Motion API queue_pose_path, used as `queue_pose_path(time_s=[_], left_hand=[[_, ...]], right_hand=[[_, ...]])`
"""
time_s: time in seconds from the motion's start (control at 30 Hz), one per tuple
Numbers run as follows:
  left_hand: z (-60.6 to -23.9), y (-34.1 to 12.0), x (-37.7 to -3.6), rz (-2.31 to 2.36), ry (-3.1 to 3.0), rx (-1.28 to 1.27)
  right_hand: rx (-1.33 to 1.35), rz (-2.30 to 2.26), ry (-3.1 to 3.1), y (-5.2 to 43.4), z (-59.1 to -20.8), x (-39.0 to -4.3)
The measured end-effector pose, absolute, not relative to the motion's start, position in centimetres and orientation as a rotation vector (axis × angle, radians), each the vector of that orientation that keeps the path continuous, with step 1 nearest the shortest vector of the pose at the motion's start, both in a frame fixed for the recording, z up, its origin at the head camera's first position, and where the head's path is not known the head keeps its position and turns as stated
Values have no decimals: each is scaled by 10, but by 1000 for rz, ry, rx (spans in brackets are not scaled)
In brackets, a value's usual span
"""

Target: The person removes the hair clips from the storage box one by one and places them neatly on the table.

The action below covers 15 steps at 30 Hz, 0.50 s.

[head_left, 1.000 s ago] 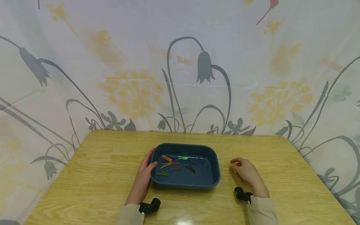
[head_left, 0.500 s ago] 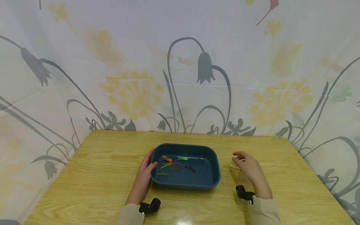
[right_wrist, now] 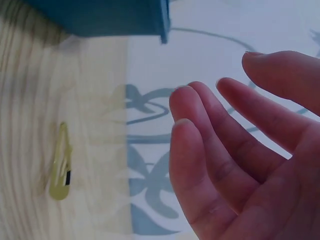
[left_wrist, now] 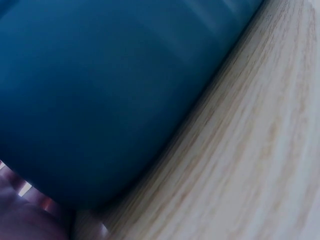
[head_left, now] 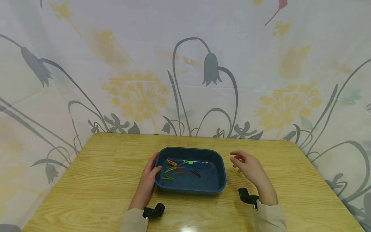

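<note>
In the head view, a dark blue plastic tray (head_left: 191, 190) stands on the table. My left hand (head_left: 148, 178) grips its left side, thumb over the rim and fingers along the outer wall. Several coloured snap hair clips lie spread inside, among them an orange clip (head_left: 172, 162), a light green clip (head_left: 187, 162) and a dark red clip (head_left: 195, 173). Right of the tray, a yellow hair clip (right_wrist: 61, 165) lies on the wood. My right hand (head_left: 248, 167) hovers above it with nothing held, fingers loosely bent and thumb apart from them.
The wooden table (head_left: 116, 180) reaches back to a flower-printed cloth (head_left: 191, 96). Each wrist carries a black camera, such as the right wrist camera (head_left: 246, 195). The tray wall (left_wrist: 100, 100) fills most of the left wrist view.
My right hand has let go of the yellow hair clip, lifted off it and shifted slightly left and away from me. The left hand keeps its grip on the tray.
</note>
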<state>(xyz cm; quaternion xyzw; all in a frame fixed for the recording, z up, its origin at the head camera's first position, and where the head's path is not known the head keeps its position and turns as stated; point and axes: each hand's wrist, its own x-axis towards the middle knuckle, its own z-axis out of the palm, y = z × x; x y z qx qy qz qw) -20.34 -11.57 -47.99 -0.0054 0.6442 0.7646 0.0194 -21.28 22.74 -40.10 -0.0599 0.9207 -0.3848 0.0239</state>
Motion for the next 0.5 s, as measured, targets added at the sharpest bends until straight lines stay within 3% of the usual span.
queue_pose_path(time_s=[0.5], left_hand=[[-480,-116,-204,2359,2007,-39]], right_hand=[[-437,-1297,2708,185,-390,-204]])
